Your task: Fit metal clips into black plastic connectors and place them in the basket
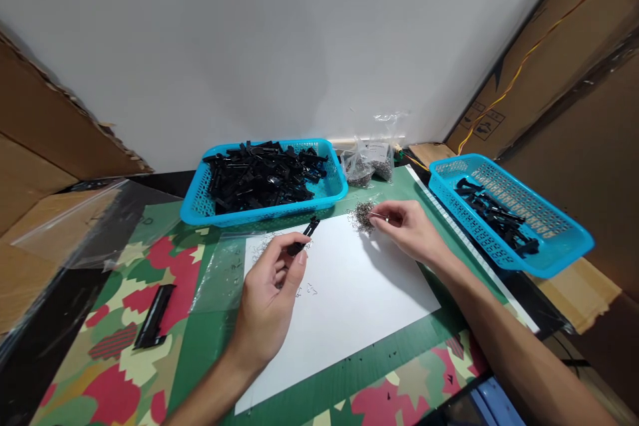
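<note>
My left hand [272, 289] is closed around a slim black plastic part [303, 237], pinched between thumb and fingers above a white sheet of paper [359, 299]. The far end of that part sticks out past my fingertips. At the sheet's far edge, my right hand [407, 229] pinches a thin metal piece [380, 216], too small to tell its exact kind. Its fingertips are right beside a heap of tiny metal wire pieces [363, 215]. A few bent wire pieces [310, 289] lie loose on the paper, and more are scattered near my left fingers.
A blue basket [264, 216] piled with black plastic parts stands at the back; another blue basket [554, 259] holding fewer is at right. Clear bags [372, 161] of small metal pieces sit between them. One black part [154, 316] lies on the patterned mat at left.
</note>
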Motion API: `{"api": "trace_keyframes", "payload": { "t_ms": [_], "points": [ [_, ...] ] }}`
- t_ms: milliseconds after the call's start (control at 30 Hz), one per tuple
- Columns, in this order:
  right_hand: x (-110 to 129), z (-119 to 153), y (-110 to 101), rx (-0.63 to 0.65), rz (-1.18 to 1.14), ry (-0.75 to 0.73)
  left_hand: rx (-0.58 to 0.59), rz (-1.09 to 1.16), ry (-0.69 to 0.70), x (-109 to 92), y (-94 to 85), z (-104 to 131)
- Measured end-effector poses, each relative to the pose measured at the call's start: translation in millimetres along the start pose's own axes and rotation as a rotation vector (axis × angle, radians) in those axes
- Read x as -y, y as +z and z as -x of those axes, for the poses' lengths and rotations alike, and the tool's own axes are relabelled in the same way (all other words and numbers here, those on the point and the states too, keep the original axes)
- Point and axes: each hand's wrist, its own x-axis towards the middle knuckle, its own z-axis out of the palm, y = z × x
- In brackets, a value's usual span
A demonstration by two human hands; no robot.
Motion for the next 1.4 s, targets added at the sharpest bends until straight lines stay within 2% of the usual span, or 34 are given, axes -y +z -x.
{"api": "trace_keyframes", "payload": {
  "t_ms": [167,400,633,733,800,900,1000,1133,1233,1400],
  "points": [
    [7,4,7,0.075,0.192,-0.062,0.004,-0.009,-0.005,-1,-0.7,1],
    [4,7,21,0.032,0.198,-0.016,0.004,-0.018,-0.002,-3,1.6,-1],
    [4,7,21,0.030,0.145,-0.035,0.025,-0.069,0.032,-2,0.3,2],
    [8,7,18,0.026,0.027,-0.068,0.108,-0.137,0.065,-1,1.3,4],
    [10,6,16,0.049,-0.073,-0.035,0.194,-0.172,0.088,-1,3.1,7],
    [13,7,16,0.143,-0.172,0.029,0.306,-0.225,0.108,-2,5.7,10],
    [18,11,18,0.252,-0.174,0.028,0.372,-0.285,0.115,-4,7.0,13],
    [26,19,24,0.292,0.023,-0.044,0.425,-0.331,0.116,-5,7.7,15],
    [31,23,27,0.263,0.211,-0.062,0.456,-0.347,0.139,-5,8.6,16],
    [30,28,34,0.215,0.355,-0.074,0.470,-0.335,0.145,-5,9.8,17]
  ]
}}
